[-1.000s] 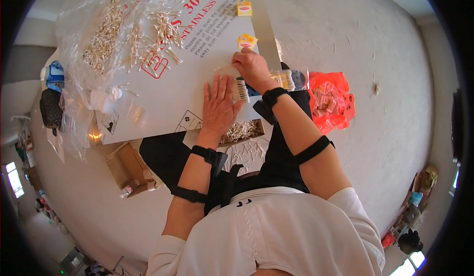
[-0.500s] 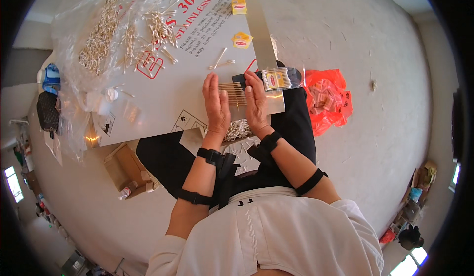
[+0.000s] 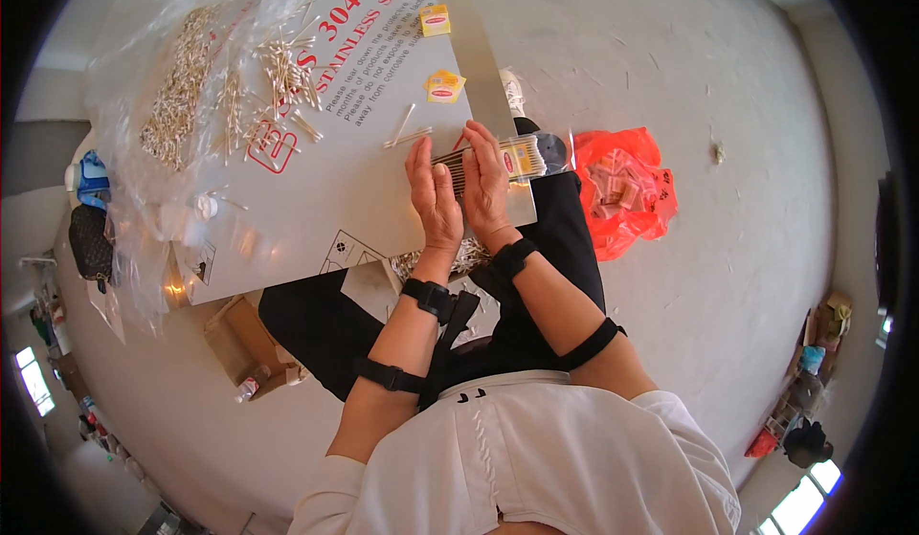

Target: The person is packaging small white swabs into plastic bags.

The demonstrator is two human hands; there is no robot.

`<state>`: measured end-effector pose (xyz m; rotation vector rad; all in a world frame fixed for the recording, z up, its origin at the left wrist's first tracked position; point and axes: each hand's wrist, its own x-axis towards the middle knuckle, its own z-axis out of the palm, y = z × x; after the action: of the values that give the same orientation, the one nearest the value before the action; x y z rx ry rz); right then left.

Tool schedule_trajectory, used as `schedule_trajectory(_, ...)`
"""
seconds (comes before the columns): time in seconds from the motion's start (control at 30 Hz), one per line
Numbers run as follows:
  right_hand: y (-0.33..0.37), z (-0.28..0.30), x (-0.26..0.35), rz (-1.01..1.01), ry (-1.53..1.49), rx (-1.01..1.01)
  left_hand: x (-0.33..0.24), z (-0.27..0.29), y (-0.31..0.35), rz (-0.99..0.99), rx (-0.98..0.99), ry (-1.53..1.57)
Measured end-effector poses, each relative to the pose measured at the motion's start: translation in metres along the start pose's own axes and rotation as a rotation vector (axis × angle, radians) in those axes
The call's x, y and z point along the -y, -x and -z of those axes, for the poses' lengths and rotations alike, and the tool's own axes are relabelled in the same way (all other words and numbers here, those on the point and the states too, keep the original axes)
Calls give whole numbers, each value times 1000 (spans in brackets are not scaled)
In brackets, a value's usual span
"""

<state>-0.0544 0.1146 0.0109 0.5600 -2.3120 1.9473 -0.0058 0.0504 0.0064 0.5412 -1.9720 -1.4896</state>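
Note:
A flat row of cotton swabs (image 3: 454, 168) lies between my two palms at the metal sheet's near right corner. My left hand (image 3: 437, 198) has its fingers stretched out and stands beside the row's left end. The right hand (image 3: 487, 183), fingers also straight, rests across the row's right part and hides some of it. Just right of that hand is a clear packet with a yellow card (image 3: 521, 161) and swab tips showing in it, over a dark rounded strip (image 3: 552, 150). Two loose swabs (image 3: 404, 131) lie beyond my left fingertips.
Many swabs (image 3: 179, 95) lie in and around a large clear plastic bag (image 3: 115, 104) on the metal sheet (image 3: 287, 219). Yellow cards (image 3: 444, 86) and a yellow stack (image 3: 435, 20) are farther off. A swab-filled box (image 3: 388, 275) sits below; a red bag (image 3: 603, 232) is right.
My left hand has moved closer to my right, narrowing the gap around the swab row. The row has shifted rightward, against the packet. The whole view has also shifted slightly.

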Motion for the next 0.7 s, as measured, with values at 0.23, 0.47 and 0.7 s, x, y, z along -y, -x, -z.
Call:
schedule_trajectory(0.23, -12, 22, -7, 38, 38, 35, -5, 9, -6, -22, 83, -25)
schedule_trajectory(0.47, -43, 85, 5, 265, 523, 660, -16, 29, 0, -316, 520, -833)
schedule_trajectory(0.7, -41, 79, -8, 433, 563, 681, -12, 26, 10, -258, 532, -907)
